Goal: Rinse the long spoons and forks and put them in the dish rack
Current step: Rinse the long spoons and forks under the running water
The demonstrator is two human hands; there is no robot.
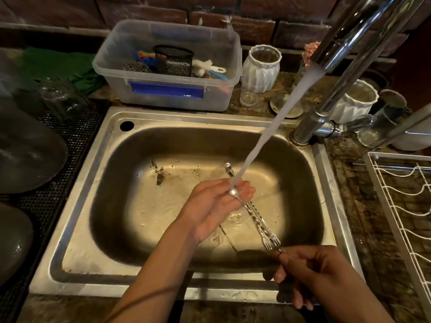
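spoons and forks bundled over sink, long axis from stream to front-right rim; right hand pinches tine end, left hand cupped slack under bowls; dish rack right, nearer right hand

One wide-angle view from the person's head looks forward and steeply down into the sink from close above, with the brick wall along the top and the dish rack cut off at right.

Dish rack right of sink; tub behind.
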